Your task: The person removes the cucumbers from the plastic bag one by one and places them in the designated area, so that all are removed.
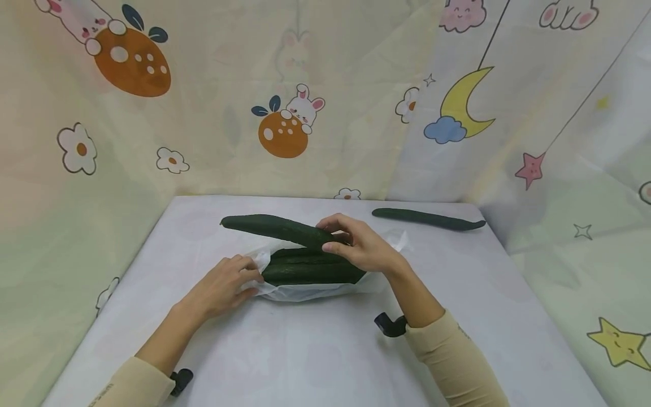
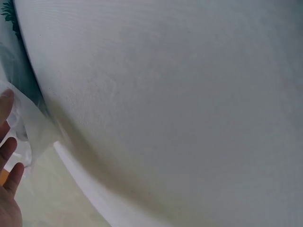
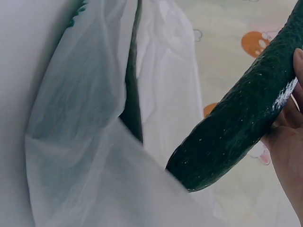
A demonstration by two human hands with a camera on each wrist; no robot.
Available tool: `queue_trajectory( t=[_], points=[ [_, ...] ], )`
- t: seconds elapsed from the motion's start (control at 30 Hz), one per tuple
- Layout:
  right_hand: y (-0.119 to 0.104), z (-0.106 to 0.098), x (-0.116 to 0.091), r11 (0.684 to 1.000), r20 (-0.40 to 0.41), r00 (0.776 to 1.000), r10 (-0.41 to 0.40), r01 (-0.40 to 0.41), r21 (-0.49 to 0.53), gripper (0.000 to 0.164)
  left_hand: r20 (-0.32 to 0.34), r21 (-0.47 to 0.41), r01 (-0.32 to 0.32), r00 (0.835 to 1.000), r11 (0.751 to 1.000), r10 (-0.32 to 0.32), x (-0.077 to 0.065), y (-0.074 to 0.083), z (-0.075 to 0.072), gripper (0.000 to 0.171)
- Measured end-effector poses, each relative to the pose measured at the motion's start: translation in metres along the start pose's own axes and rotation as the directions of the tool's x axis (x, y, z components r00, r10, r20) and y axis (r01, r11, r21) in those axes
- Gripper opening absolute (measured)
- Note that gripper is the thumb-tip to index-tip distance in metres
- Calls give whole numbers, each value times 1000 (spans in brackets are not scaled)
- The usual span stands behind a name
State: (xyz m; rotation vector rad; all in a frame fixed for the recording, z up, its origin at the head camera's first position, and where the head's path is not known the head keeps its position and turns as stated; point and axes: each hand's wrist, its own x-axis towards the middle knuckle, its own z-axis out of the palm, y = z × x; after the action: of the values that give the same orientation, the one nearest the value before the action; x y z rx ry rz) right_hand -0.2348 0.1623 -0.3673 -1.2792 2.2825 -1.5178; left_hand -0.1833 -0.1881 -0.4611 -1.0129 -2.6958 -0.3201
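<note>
A dark green cucumber (image 1: pixel 269 225) is held up at one end by my right hand (image 1: pixel 363 244), thumb on the near side and fingers over the far side. It slants above a translucent white plastic bag (image 1: pixel 300 292). More cucumbers (image 1: pixel 310 271) lie side by side in the bag's opening. My left hand (image 1: pixel 231 282) grips the bag's left edge, and the left wrist view shows thin plastic (image 2: pixel 38 130) by its thumb and fingers. In the right wrist view the held cucumber's (image 3: pixel 232 127) blunt end hangs beside the bag, partly behind the plastic.
Another cucumber (image 1: pixel 429 219) lies alone at the back right of the white table (image 1: pixel 315 350). Printed cloth (image 1: pixel 218 124) with bunnies, flowers and stars hangs behind and along both sides. Each wrist carries a small black device (image 1: pixel 390 325).
</note>
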Motion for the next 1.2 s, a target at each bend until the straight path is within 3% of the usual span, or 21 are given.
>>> queue_trajectory(
  t=[0.4,0.7,1.2],
  points=[
    [-32,-1,-2,999,16,999,-46,46,28,38,-23,-31,-5,1000,999,5,-3,0,4,25],
    [-54,-15,-12,997,30,997,-75,74,33,37,-3,-39,8,1000,999,-8,0,1,3,24],
    [-49,-48,-39,1000,-83,997,2,-2,8,40,-24,-30,-21,1000,999,21,1,-2,3,21]
  ],
)
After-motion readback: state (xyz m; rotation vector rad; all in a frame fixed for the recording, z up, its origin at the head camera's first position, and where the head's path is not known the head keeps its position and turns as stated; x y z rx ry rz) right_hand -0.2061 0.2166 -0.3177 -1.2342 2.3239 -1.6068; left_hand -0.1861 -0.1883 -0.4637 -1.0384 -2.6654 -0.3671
